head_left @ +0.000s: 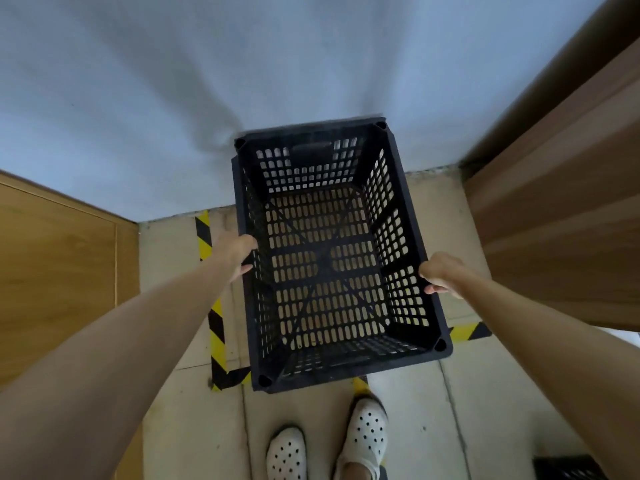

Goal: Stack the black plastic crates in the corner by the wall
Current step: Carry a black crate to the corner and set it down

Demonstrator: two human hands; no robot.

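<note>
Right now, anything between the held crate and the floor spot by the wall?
Nothing visible. Both hands, left and right, grip the crate by its side rims. Through its slotted bottom only bare floor shows, inside the striped tape by the wall.

There is one view only, from a wide-angle camera worn on the person's head. It looks steeply down and forward, so the floor [408,427] fills the lower part and the wall [242,64] rises across the top, bent by the lens. Both forearms reach in from the lower corners, and the person's white shoes [367,441] show at the bottom edge, almost under the camera. The black crate [329,365] sits near the middle, close to the camera. Wooden panels [561,202] lean inward at left and right.
</note>
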